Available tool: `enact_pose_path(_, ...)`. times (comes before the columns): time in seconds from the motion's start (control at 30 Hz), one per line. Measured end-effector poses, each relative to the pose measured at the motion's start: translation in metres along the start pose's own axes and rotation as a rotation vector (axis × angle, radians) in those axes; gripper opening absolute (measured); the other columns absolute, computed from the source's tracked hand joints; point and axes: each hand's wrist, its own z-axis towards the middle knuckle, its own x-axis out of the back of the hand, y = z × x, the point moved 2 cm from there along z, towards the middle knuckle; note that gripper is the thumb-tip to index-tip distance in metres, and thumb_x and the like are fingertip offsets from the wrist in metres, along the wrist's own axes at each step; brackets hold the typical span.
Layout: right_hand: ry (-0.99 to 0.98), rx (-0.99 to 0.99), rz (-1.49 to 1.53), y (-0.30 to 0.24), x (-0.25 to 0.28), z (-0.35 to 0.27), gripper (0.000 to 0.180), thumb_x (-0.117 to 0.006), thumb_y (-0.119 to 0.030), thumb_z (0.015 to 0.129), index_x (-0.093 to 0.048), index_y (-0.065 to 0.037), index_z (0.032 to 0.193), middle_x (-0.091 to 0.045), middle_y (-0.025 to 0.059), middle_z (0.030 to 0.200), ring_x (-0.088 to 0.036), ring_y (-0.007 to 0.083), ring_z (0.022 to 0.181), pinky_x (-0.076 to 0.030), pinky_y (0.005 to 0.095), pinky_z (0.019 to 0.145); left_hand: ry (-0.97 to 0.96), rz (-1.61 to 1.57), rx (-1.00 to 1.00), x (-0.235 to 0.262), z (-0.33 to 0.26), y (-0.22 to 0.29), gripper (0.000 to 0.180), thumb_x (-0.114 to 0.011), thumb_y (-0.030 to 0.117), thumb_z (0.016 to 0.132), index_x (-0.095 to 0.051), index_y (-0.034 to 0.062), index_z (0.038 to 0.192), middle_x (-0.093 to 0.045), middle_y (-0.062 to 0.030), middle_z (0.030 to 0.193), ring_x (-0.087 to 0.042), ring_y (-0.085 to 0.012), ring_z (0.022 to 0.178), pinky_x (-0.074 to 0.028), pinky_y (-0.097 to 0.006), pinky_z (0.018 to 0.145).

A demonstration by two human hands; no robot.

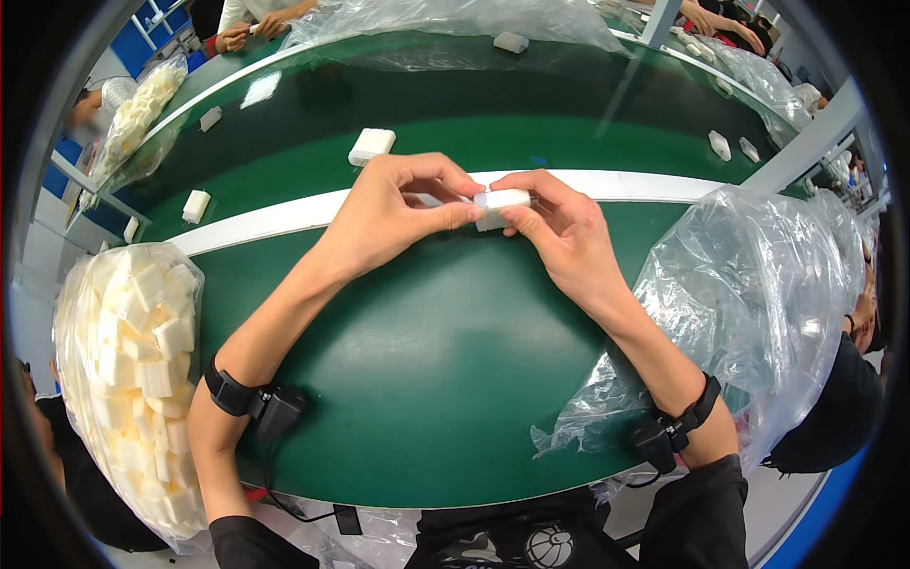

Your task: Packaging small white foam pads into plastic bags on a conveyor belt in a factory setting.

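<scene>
The small rectangular block (500,202) I pinch between my left hand (389,213) and right hand (559,232) is plain white, like the loose white blocks (371,145) lying on the dark green table surface (427,351), which a white stripe (275,220) crosses. My clear plastic bag (128,370) is packed with cream-white foam pieces. Black straps (227,391) circle both my wrists, and my sleeves are black

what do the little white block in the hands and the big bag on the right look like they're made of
The white block, pinched by the left hand and right hand, looks like matte foam or soft plastic: dull, no shine; hard to say which. The bag looks like thin clear plastic film: see-through, crinkled, glossy highlights.
</scene>
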Motion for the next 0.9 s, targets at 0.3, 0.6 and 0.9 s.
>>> enact_pose_path(0.3,-0.002,-0.077,0.256,-0.003,0.000,-0.003,0.044,-0.074,-0.007,0.092,-0.048,-0.003,0.127,-0.047,0.0037,0.100,-0.062,0.0122,0.095,-0.053,0.0251,0.077,-0.204,-0.125,-0.039,-0.012,0.000,-0.008,0.070,-0.080,0.003,0.080,-0.049,0.0062,0.143,-0.067,-0.0024,0.094,-0.064,-0.0077,0.083,-0.049,-0.022,0.071)
enact_pose_path(0.6,-0.106,0.092,0.293,-0.008,-0.004,-0.003,0.051,-0.074,-0.002,0.084,-0.055,0.000,0.132,-0.047,0.0090,0.120,-0.057,0.0183,0.110,-0.054,0.0322,0.085,-0.118,-0.260,-0.097,-0.011,0.001,-0.017,0.054,-0.082,0.006,0.078,-0.050,0.0052,0.123,-0.068,-0.0040,0.092,-0.067,-0.0097,0.071,-0.052,-0.021,0.065)
enact_pose_path(0.9,0.045,0.316,0.034,-0.020,-0.006,-0.004,0.054,-0.074,0.002,0.079,-0.060,0.000,0.131,-0.049,0.0110,0.118,-0.060,0.0198,0.105,-0.061,0.0319,0.080,-0.034,-0.373,-0.153,-0.018,-0.003,-0.006,0.053,-0.080,0.004,0.081,-0.049,0.0030,0.124,-0.070,-0.0065,0.093,-0.074,-0.0158,0.078,-0.057,-0.022,0.067)
